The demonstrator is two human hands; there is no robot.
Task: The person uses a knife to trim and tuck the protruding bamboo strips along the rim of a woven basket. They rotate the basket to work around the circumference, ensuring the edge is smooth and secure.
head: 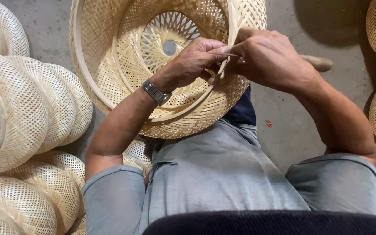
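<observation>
1. A large woven bamboo basket [122, 65] rests on the person's lap, its open side facing up toward them, filling the view from 10 to 1 o'clock.
2. The left hand [192, 61] reaches in over the rim, fingers [216, 48] pinched together on a thin bamboo strip [229, 26] that runs up toward 12 o'clock.
3. The right hand [268, 56] sits just beside the left, touching it, its fingers curled shut around the same strip at the basket's edge.
4. A metal wristwatch [156, 92] circles the left wrist.
5. Finished woven baskets [27, 113] are stacked at 9 o'clock on the concrete floor [292, 130]; more sit at 3 o'clock.
</observation>
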